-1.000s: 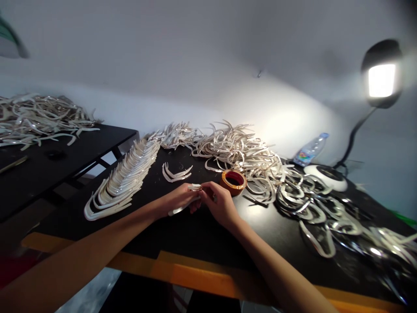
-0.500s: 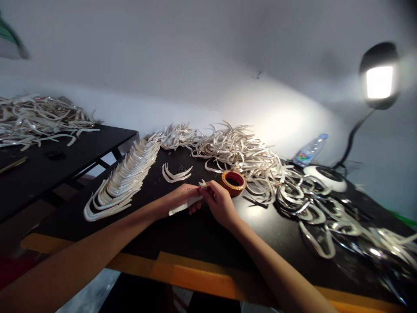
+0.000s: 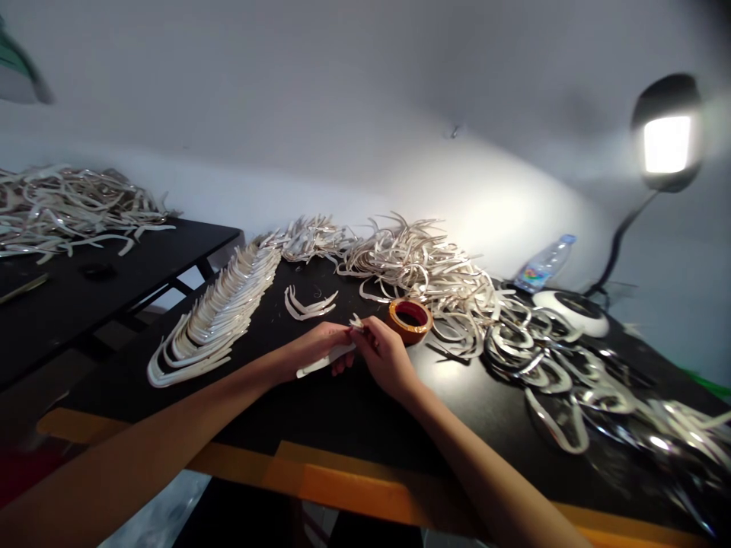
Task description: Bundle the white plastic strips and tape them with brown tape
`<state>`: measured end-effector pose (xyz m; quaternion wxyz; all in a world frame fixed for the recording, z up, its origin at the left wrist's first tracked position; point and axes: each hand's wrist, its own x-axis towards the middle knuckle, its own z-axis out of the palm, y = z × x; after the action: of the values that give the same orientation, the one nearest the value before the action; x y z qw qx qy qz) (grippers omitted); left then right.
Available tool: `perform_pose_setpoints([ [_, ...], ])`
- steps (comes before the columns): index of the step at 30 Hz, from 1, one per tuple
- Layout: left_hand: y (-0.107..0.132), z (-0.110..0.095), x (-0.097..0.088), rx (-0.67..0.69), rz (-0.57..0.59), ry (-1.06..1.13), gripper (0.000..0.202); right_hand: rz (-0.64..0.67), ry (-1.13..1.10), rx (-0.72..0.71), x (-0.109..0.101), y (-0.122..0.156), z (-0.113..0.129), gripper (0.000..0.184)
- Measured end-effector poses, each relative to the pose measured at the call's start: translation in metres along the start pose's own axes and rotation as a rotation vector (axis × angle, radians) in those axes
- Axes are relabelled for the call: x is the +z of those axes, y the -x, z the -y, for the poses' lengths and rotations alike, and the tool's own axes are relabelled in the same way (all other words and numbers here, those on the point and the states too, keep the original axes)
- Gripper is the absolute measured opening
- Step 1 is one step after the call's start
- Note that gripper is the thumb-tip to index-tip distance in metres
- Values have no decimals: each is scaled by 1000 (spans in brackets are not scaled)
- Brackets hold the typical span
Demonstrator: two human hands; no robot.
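My left hand (image 3: 320,344) is closed around a pale, curved strip (image 3: 320,365), whose flat end sticks out below the palm. Close against it, my right hand (image 3: 385,352) pinches the strip's other end, where a small pale tip (image 3: 356,321) shows above the fingers. The fingertips of both hands meet there, and what lies between them is partly hidden. Just behind my right hand stands a roll of orange-brown tape (image 3: 409,320). A few loose curved strips (image 3: 308,306) lie on the black table beyond my left hand.
A neat row of nested curved strips (image 3: 220,316) lies on the left. Tangled strips (image 3: 422,262) heap along the back, with glossy curved pieces (image 3: 563,380) at right. A plastic bottle (image 3: 544,265) and a lit lamp (image 3: 667,144) stand behind. Tape covers the table's front edge (image 3: 343,483).
Almost nothing differs. Both hands keep the same grip on the strip, with only a very slight shift of the fingers.
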<state>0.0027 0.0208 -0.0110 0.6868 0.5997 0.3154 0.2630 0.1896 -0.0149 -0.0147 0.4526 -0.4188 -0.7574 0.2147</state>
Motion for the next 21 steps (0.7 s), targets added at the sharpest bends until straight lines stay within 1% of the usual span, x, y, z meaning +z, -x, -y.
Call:
perform_pose_setpoints([
  [8, -2, 2, 0, 10, 14, -2, 51, 0, 8, 2, -1, -1, 2, 19],
  [13, -2, 5, -2, 20, 32, 0, 56, -15, 31, -7, -1, -1, 1, 17],
  [21, -4, 10, -7, 44, 44, -70, 62, -3, 23, -6, -1, -1, 1, 16],
])
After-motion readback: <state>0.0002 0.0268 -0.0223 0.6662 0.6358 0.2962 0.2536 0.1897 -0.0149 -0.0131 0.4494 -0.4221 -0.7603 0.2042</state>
